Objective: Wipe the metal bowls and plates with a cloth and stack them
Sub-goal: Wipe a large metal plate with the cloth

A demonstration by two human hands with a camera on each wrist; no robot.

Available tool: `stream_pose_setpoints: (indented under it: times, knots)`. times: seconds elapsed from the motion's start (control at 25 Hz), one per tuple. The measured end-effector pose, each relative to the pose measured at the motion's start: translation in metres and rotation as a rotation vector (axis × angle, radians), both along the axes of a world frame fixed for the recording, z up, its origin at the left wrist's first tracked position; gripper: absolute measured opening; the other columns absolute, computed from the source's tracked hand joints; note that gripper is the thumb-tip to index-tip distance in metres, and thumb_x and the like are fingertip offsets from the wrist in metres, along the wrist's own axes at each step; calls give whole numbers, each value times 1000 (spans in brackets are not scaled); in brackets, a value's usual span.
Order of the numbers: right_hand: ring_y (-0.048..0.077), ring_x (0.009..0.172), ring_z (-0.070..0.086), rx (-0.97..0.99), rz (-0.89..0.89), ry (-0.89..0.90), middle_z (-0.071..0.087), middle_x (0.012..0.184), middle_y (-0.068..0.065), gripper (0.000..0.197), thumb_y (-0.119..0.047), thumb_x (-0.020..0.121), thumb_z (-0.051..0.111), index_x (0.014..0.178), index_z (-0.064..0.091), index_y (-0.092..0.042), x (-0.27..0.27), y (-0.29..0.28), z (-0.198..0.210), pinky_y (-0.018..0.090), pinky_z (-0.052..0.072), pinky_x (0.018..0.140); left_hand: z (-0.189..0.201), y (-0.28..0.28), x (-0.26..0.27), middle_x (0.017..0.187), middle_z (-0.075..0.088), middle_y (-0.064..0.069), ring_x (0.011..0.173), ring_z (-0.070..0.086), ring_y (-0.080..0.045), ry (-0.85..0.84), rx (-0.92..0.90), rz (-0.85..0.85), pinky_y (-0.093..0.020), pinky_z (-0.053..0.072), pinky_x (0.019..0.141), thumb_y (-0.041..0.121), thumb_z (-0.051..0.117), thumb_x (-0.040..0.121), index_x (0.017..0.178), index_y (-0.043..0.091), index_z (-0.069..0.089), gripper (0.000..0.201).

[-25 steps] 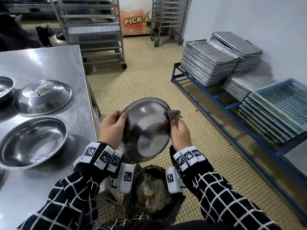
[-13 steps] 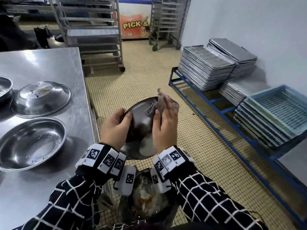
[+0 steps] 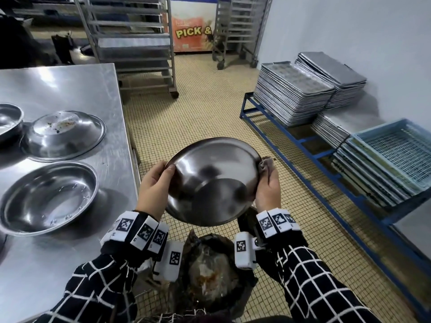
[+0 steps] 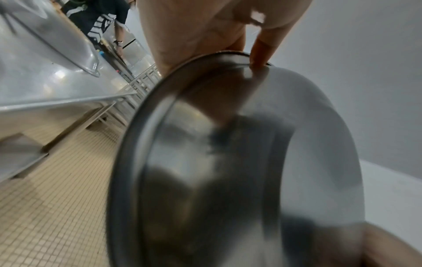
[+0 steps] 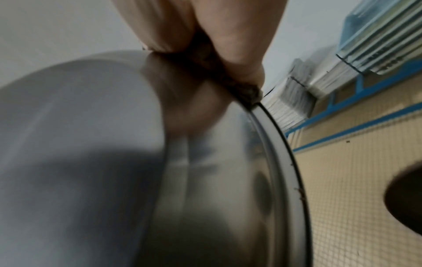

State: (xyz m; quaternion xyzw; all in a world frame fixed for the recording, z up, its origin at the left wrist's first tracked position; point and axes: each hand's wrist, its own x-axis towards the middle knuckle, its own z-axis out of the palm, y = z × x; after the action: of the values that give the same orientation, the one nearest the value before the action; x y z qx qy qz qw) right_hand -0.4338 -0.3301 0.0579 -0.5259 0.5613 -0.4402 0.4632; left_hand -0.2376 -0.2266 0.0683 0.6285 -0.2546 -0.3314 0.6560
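I hold a round metal bowl (image 3: 212, 180) in the air between both hands, above a lined bin. Its rounded outer side with the flat base faces me. My left hand (image 3: 163, 176) grips the left rim, thumb on the outer face. My right hand (image 3: 264, 176) pinches a dark brownish cloth (image 3: 267, 162) against the right rim. The left wrist view shows the bowl (image 4: 228, 162) close up, with a fingertip (image 4: 260, 57) on its edge. In the right wrist view the cloth (image 5: 242, 90) is squeezed onto the bowl (image 5: 114, 162) rim.
On the steel table (image 3: 70, 89) at left sit an upright bowl (image 3: 46, 199), an overturned soiled bowl (image 3: 63, 134) and part of another (image 3: 9, 120). A bin with a black bag (image 3: 210, 271) stands below my hands. Tray stacks (image 3: 291, 96) and blue crates (image 3: 396, 155) line the right wall.
My right hand with the cloth has slid from the bowl's upper face back to its right rim. The bowl now lies flatter and fully in view.
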Motion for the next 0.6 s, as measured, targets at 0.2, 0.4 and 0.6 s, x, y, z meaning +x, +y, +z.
stream_pose_setpoints:
  times: [0.2,0.4,0.6]
  knots:
    - [19,95,56,-318,221,427,60,105,7,27,-26,100,42,119,52,-10,-6,-29,10,26,40,83,8,1,-4,108,64,-1,97,65,-19,-208,-85,-238,-39,55,86,18,53,95,111,42,59,29]
    - [24,103,46,-568,506,674,58,113,13,30,-20,98,45,123,51,-4,13,-35,28,40,40,93,17,-4,-17,102,63,6,93,63,-7,-425,6,-367,-21,52,81,21,53,95,130,36,45,39]
    - [26,108,43,-611,633,688,57,116,14,44,-31,95,33,123,50,-2,32,-24,31,38,36,96,10,-8,-18,77,59,6,75,56,-13,-584,116,-160,-23,46,65,14,51,95,86,21,57,13]
